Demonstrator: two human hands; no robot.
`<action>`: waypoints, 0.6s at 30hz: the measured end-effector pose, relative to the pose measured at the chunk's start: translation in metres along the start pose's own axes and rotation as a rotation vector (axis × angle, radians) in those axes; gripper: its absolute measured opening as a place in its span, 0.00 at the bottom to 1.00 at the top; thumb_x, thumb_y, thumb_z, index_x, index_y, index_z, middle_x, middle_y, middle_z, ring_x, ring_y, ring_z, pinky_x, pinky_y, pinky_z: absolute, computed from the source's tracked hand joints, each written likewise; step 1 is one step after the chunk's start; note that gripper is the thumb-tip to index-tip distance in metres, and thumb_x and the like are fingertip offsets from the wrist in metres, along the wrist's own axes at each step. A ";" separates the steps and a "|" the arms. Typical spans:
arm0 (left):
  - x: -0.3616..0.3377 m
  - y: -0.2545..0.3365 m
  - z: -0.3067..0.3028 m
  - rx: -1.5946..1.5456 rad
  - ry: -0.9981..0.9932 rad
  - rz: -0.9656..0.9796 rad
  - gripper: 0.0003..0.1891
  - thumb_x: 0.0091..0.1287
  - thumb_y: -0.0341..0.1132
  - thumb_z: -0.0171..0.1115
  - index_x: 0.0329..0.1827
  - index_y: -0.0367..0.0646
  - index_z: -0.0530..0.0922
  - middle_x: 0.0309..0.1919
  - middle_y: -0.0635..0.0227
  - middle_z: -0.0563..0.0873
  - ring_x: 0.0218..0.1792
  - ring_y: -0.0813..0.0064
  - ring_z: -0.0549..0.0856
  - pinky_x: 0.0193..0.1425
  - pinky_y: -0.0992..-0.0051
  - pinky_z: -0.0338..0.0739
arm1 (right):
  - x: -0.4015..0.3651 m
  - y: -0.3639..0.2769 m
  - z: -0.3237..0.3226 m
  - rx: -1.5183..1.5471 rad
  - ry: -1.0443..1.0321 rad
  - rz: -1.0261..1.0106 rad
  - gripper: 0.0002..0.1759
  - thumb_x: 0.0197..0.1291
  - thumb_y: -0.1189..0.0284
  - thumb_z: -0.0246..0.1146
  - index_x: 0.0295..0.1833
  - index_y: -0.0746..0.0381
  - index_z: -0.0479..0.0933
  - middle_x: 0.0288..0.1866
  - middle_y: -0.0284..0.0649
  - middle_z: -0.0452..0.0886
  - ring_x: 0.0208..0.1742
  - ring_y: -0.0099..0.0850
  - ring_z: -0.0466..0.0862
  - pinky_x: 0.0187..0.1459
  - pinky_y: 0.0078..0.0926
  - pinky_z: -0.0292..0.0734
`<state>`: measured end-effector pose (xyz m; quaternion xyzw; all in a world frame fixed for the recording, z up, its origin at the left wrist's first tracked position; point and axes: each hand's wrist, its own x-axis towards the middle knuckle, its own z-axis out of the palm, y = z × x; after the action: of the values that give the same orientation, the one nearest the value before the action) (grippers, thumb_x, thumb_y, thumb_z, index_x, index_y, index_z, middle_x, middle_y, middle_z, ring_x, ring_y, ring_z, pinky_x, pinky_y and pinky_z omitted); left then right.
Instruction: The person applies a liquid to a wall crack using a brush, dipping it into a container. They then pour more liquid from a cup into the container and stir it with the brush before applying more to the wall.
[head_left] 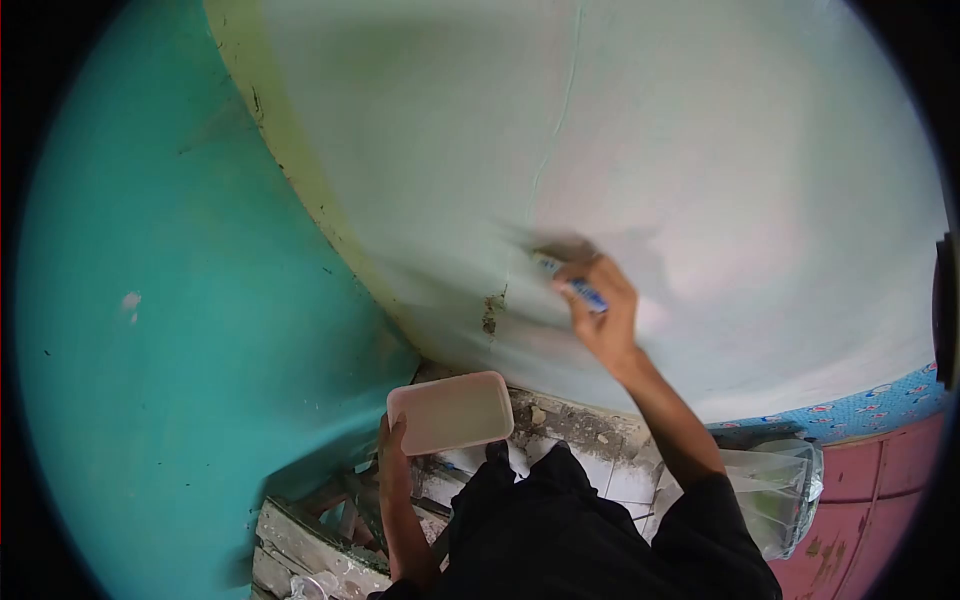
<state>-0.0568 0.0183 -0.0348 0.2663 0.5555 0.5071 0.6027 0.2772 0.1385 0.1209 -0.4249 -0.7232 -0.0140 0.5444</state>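
Observation:
My right hand (pixel 603 303) is closed round a small brush-like tool (pixel 583 292) with blue and white markings, held up against the pale wall (pixel 700 180). The tool's far end is blurred by motion. Below and left of it, a chipped brown patch (pixel 490 312) shows on the wall, under a thin vertical crack. My left hand (pixel 394 436) grips the left edge of a shallow pink rectangular tub (pixel 450 412), its thumb over the rim. Pale liquid seems to lie in the tub.
A teal wall (pixel 180 300) stands on the left. At the lower left is a worn wooden structure (pixel 300 545). White tiles (pixel 592 465) lie by my feet. On the right are a plastic-covered container (pixel 780 495) and pink panels (pixel 865 500) under a blue patterned strip (pixel 870 403).

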 end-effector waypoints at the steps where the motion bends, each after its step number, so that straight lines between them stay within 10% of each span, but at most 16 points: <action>1: -0.002 0.004 0.006 -0.010 -0.002 -0.004 0.29 0.77 0.46 0.57 0.75 0.38 0.70 0.62 0.59 0.81 0.61 0.65 0.83 0.63 0.67 0.77 | 0.022 -0.014 -0.015 0.014 0.038 0.026 0.11 0.50 0.82 0.70 0.40 0.60 0.85 0.36 0.40 0.84 0.37 0.41 0.82 0.41 0.36 0.77; 9: -0.010 0.024 0.029 -0.007 -0.011 0.007 0.26 0.77 0.46 0.56 0.72 0.40 0.72 0.60 0.59 0.82 0.60 0.66 0.83 0.63 0.67 0.77 | 0.076 -0.051 -0.059 -0.374 0.392 -0.538 0.16 0.46 0.83 0.76 0.43 0.58 0.88 0.40 0.39 0.85 0.40 0.35 0.85 0.38 0.35 0.81; 18: -0.008 0.005 0.020 0.019 -0.042 -0.073 0.28 0.76 0.47 0.56 0.74 0.39 0.71 0.60 0.59 0.82 0.60 0.65 0.83 0.63 0.66 0.77 | -0.109 0.073 0.002 -0.584 -0.009 -0.664 0.15 0.53 0.73 0.75 0.45 0.42 0.88 0.51 0.30 0.78 0.61 0.29 0.81 0.48 0.31 0.81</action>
<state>-0.0384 0.0180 -0.0220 0.2623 0.5569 0.4738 0.6297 0.3266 0.1203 0.0010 -0.3054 -0.7886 -0.3900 0.3643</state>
